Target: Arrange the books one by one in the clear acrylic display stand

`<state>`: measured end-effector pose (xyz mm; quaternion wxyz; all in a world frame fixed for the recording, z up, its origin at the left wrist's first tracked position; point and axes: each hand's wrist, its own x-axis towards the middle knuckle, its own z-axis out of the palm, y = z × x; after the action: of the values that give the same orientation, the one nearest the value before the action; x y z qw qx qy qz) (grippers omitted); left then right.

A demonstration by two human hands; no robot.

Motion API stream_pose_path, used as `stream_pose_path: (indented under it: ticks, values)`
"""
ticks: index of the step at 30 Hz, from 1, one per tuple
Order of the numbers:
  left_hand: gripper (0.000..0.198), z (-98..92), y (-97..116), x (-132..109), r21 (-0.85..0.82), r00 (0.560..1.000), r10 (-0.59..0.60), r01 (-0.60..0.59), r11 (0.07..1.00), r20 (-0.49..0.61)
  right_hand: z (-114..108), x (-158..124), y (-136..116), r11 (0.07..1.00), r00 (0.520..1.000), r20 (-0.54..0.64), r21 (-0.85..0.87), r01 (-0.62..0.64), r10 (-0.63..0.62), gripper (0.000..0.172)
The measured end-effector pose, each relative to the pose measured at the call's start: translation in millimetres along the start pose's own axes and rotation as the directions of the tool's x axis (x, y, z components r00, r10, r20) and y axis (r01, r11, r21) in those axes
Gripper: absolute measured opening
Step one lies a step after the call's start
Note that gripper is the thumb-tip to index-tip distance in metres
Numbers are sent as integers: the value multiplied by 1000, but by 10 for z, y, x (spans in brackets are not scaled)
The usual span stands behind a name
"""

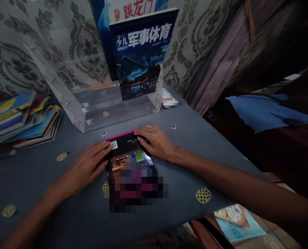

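A dark book (125, 152) with a pink top edge and a barcode lies flat on the grey-blue tablecloth (190, 152). My left hand (89, 166) rests flat with stretched fingers against the book's left edge, fingertips by the barcode. At the book's upper right corner lies my right hand (155, 140), palm down, its fingers reaching over the top edge. Neither hand has the book lifted. The book's lower part is blurred out.
A clear acrylic book stand (91, 100) behind the book holds an upright blue book (141, 55). A stack of books (21, 117) lies at the left. The table edge runs along the right, with a blue cloth (263, 110) beyond and a booklet (237, 221) below.
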<state>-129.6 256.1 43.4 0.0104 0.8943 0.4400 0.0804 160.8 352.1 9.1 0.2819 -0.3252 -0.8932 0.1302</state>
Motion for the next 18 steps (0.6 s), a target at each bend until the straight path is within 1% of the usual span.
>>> stream_pose_path:
  ticks: [3, 7, 11, 14, 18]
  values:
    - [43, 118, -10, 226, 52, 999, -10, 11, 999, -34, -7, 4, 32, 995, 998, -18, 88, -53, 55, 25]
    - [41, 167, 85, 587, 71, 998, 47, -45, 996, -30, -14, 3, 76, 975, 990, -6, 175, -139, 142, 29]
    - [39, 212, 163, 889, 41, 995, 99, -98, 994, -15, -24, 9, 112, 951, 987, -4, 267, -154, 161, 33]
    - [39, 253, 218, 995, 25, 994, 108, -107, 994, -34, -31, 18, 129, 927, 984, 0, 335, -170, 181, 37]
    - [40, 266, 295, 984, 24, 993, 106, -105, 994, -60, -33, 26, 137, 917, 981, -1, 357, -180, 193, 37]
